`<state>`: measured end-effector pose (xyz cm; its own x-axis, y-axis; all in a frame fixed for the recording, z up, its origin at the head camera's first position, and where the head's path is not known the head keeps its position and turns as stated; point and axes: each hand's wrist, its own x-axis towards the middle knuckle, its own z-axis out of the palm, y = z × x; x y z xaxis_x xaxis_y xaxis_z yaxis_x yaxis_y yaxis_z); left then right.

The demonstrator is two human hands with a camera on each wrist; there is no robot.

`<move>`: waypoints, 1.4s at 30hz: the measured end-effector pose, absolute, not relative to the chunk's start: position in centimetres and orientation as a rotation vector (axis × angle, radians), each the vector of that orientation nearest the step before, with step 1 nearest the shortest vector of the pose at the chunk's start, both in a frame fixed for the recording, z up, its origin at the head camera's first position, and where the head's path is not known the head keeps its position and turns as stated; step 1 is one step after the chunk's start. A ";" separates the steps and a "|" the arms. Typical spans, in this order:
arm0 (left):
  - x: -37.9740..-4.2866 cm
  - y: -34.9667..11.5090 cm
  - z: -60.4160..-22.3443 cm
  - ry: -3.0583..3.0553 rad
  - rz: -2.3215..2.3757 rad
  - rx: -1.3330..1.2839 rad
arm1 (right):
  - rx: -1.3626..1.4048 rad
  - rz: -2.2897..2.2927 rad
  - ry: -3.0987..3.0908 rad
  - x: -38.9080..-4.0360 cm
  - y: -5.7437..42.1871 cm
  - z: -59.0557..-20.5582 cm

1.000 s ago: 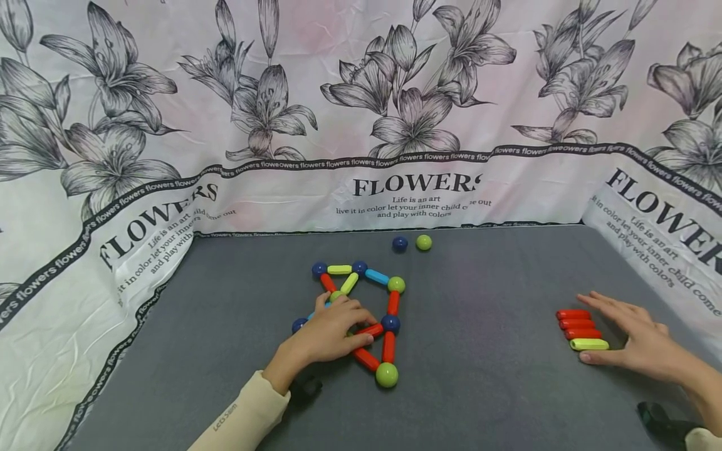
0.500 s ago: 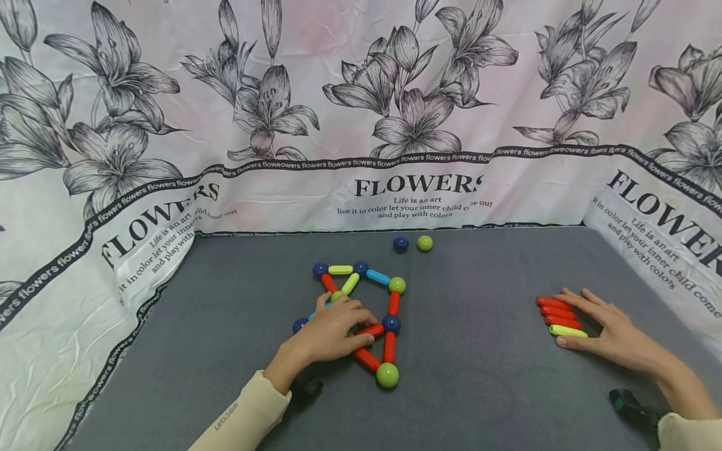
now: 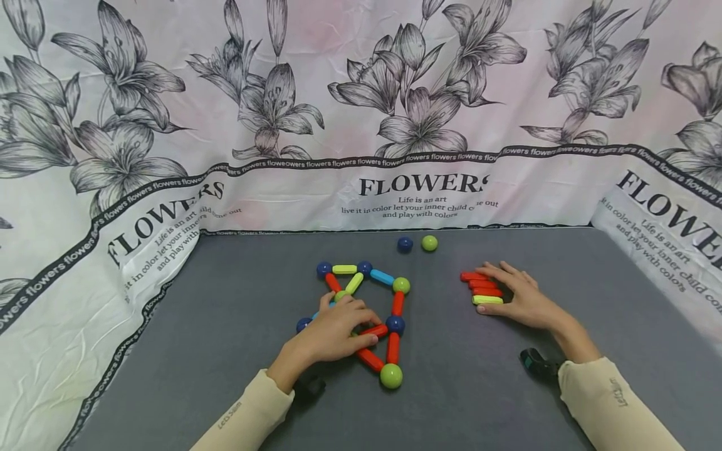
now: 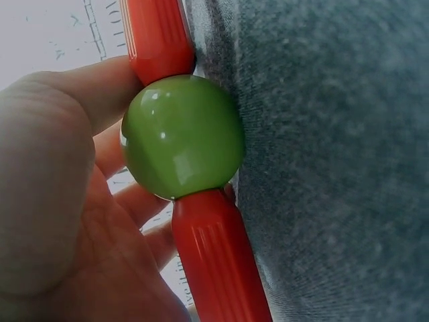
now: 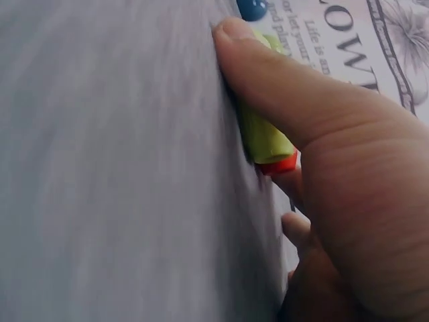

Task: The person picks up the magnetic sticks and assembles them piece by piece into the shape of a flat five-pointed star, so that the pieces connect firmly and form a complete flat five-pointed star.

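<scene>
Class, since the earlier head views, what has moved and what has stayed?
The right hand has brought three red sticks and a yellow stick leftward and forward, nearer the linked shape. The left hand, linked shape, far blue ball and far green ball stayed put.

- Head view: bright, even light here, lettering crisp on the pale cloth (image 3: 282,210), the table (image 3: 451,388) matte and glare-free.
- Soft, faint shadows beneath both sleeves (image 3: 612,401).
- Over to the left wrist, and it's dimmer! White glints on the green ball (image 4: 181,134), left hand (image 4: 60,194) shaded, cloth washed out behind.
- Right wrist: table smeared into streaks, dark shadow beside the yellow rod (image 5: 265,137).
</scene>
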<state>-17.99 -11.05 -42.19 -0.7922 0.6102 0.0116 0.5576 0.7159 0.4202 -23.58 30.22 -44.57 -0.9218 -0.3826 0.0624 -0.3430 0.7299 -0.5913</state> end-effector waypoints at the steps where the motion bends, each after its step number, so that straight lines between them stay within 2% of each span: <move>1: -18.0 -11.0 -42.2 2.789 0.619 0.955 | -0.594 -0.958 2.866 -23.8 29.8 -44.6; 7: -18.1 -10.9 -42.2 2.784 0.613 0.959 | -0.574 -0.989 2.895 -24.1 29.0 -44.8; 17: -18.1 -10.8 -42.2 2.771 0.626 0.951 | -0.600 -1.263 2.887 -22.3 29.1 -45.2; 27: -18.2 -10.9 -42.2 2.786 0.604 0.941 | -0.791 -1.075 3.228 -21.5 27.8 -45.5; 35: -18.2 -11.1 -42.3 2.785 0.605 0.913 | -0.868 -0.938 3.270 -21.4 26.9 -45.3; 42: -18.1 -11.0 -42.3 2.809 0.597 0.903 | -1.052 -0.936 3.125 -20.9 24.9 -44.9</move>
<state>-18.05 -11.02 -42.29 -0.8122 0.5833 -0.0037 0.5314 0.7425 0.4078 -20.87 24.91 -44.93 -0.7749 -0.4710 0.4214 -0.6251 0.6695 -0.4013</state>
